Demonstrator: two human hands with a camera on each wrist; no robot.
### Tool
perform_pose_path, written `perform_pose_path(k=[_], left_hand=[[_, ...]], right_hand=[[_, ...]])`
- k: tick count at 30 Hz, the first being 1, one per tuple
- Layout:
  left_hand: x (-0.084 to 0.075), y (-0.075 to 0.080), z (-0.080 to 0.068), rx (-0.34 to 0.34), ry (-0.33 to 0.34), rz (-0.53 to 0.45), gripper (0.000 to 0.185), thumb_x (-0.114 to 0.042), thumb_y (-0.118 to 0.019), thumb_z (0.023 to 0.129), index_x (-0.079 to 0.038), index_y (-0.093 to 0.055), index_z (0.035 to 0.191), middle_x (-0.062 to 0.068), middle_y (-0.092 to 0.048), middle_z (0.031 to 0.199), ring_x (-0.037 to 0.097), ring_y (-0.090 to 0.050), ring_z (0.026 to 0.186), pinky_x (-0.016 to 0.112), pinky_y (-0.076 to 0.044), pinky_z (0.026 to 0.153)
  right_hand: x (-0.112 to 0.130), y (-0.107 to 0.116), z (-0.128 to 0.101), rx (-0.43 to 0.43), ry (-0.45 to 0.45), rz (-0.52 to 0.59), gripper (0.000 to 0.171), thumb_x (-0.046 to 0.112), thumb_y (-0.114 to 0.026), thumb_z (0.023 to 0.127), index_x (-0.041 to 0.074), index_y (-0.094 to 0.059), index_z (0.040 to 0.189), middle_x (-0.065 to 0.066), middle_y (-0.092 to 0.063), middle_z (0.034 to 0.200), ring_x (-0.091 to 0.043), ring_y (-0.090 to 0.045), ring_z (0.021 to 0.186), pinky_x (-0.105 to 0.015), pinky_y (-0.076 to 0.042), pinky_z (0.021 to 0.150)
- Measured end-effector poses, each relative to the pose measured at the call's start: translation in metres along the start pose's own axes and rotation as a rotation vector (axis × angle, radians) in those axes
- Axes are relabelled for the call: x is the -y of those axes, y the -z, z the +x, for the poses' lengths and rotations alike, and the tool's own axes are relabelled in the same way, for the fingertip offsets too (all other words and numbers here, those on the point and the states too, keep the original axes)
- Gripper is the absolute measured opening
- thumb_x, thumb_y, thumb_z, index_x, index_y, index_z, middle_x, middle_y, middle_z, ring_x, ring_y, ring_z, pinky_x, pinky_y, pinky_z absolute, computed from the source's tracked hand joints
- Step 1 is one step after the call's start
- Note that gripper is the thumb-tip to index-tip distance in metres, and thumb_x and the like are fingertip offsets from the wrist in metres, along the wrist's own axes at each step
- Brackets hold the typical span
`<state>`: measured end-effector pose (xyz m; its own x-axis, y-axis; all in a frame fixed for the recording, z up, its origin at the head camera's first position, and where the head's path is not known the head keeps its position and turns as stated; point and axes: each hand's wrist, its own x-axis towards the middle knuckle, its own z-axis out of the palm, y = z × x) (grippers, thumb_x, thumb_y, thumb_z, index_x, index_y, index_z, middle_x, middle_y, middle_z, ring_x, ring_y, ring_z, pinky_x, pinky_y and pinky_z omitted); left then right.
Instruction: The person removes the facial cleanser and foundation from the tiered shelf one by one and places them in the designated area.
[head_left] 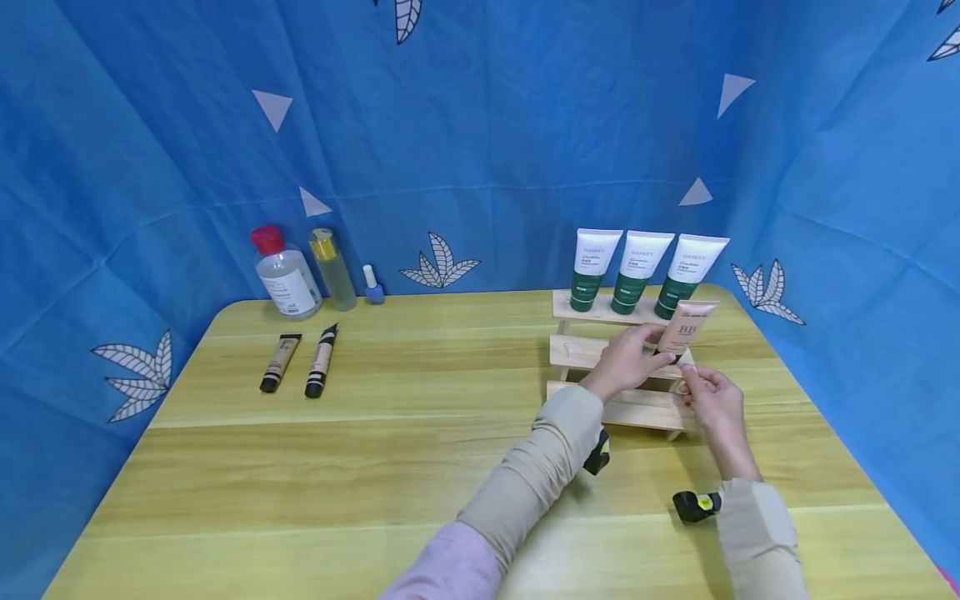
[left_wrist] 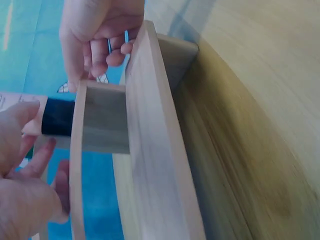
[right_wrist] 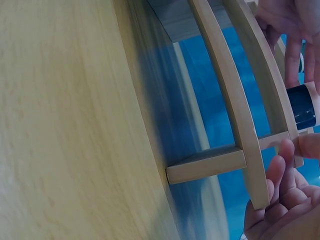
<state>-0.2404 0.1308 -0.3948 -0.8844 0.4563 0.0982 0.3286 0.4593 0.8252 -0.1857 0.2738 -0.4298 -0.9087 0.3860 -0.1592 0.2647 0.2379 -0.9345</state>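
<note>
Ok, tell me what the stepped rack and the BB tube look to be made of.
Stepped rack: seemingly unfinished pale wood, matte, with faint grain on its slats in both wrist views. BB tube: probably soft plastic, smooth pinkish-beige with printed letters and a glossy black cap.

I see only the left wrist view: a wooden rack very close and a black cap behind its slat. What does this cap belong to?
Observer: In the head view it is a pink BB tube, held cap down at the middle step of the wooden rack.
Operator: Which hand holds it?
Observer: The left hand grips its lower part; the right hand touches near the cap.
Operator: Is the rack otherwise in use?
Observer: Three green and white tubes stand on the top step.
</note>
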Motion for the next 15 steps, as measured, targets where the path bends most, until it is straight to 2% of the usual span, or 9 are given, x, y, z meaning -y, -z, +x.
perform_pose_path(k=[3,6,15], left_hand=[[-0.0063,-0.0041,-0.0004,-0.027,0.053,0.087,0.039,-0.034,-0.062,0.092,-0.025,-0.057,0.13,-0.01,-0.063,0.122,0.006,-0.055,0.11,0.027,-0.038,0.085],[-0.0093,-0.007,-0.0017,-0.051,0.085,0.13,0.037,-0.036,-0.062,0.092,-0.027,-0.058,0.128,-0.012,-0.062,0.122,0.008,-0.054,0.108,0.028,-0.036,0.082],[-0.0057,-0.0092,-0.0033,-0.046,0.064,0.108,0.036,-0.035,-0.059,0.094,-0.028,-0.056,0.129,-0.013,-0.063,0.122,0.009,-0.052,0.109,0.029,-0.034,0.086]], right_hand=[[0.0001,0.0003,0.0,-0.002,0.004,0.008,0.052,0.036,-0.049,0.097,-0.007,-0.045,0.125,0.02,-0.056,0.063,0.005,-0.053,0.06,-0.012,-0.046,0.058],[-0.0002,0.0002,-0.0001,0.002,0.005,0.001,0.052,0.037,-0.049,0.097,-0.007,-0.047,0.125,0.019,-0.056,0.064,0.004,-0.054,0.06,-0.012,-0.046,0.058],[-0.0022,0.0001,0.0014,-0.002,0.027,0.051,0.047,0.032,-0.05,0.097,-0.008,-0.047,0.121,0.019,-0.058,0.063,0.005,-0.054,0.059,-0.012,-0.047,0.057]])
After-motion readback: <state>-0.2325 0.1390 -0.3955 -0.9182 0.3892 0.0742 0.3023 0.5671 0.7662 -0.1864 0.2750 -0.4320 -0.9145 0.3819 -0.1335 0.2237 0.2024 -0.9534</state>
